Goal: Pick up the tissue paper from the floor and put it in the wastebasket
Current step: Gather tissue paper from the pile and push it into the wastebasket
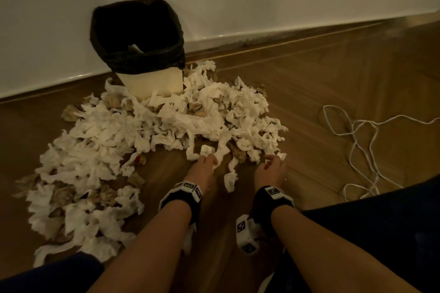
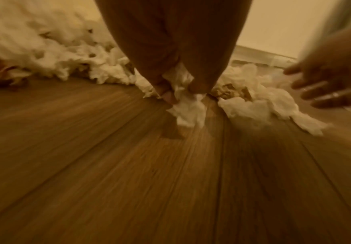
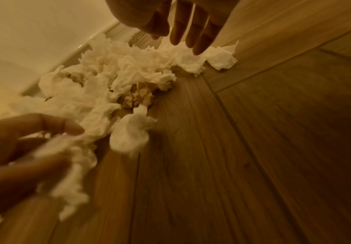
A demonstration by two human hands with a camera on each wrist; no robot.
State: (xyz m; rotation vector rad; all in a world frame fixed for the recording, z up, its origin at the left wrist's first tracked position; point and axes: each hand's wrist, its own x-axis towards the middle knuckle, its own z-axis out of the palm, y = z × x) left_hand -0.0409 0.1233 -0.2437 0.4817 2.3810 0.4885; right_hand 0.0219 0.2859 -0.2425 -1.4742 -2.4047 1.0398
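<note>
We see our left hand (image 1: 203,166) low over the wooden floor (image 1: 309,93), its fingers (image 2: 166,92) pinching a twisted strip of tissue (image 2: 188,109) that hangs down to the boards. Our right hand (image 1: 273,166) hovers just beside it, fingers (image 3: 191,28) straight and spread, holding nothing, their tips above the near edge of the tissue pile (image 1: 147,126). That pile spreads across the floor around the foot of the wastebasket (image 1: 152,83), which stands by the wall with a black bag (image 1: 133,54) over its rim. A white cable (image 1: 362,140) lies looped on the floor's right side.
</note>
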